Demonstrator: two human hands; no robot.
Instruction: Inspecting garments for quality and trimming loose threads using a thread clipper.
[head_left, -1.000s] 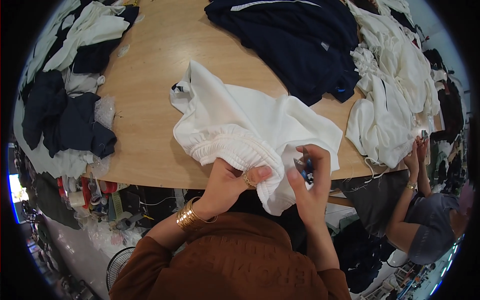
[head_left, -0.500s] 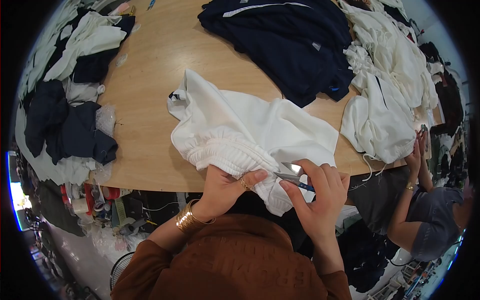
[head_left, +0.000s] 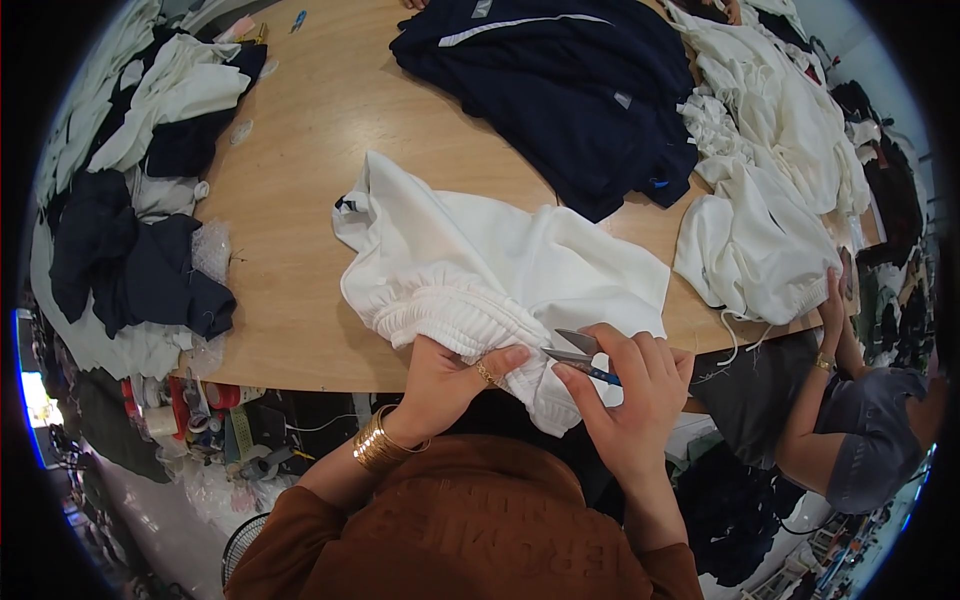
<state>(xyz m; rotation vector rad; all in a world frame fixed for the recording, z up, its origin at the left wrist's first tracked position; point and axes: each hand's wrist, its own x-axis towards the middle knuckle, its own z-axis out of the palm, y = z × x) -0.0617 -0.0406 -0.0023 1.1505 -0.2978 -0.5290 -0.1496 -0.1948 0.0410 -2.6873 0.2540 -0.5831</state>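
A white garment with a gathered elastic waistband (head_left: 450,312) lies in front of me, partly hanging over the table's near edge. My left hand (head_left: 455,372) grips that waistband, the thumb on top and the other fingers tucked inside the cloth. Between the fingers and thumb of my right hand (head_left: 635,395) are small thread snips (head_left: 590,365) with a blue handle. Their two blades are spread apart, the tips pointing left at the waistband near my left thumb. Whether the tips touch the fabric I cannot tell. The handle is mostly covered by my fingers.
Dark navy garments (head_left: 560,90) lie on the wooden table (head_left: 300,200) at the far side. White clothes (head_left: 790,140) are heaped on the right, where a co-worker's hand (head_left: 832,310) handles one. Navy and white clothes (head_left: 150,260) pile up on the left.
The snips and my right hand have shifted very slightly left. My left hand keeps its grip on the waistband. A co-worker's fingers now show at the far table edge.
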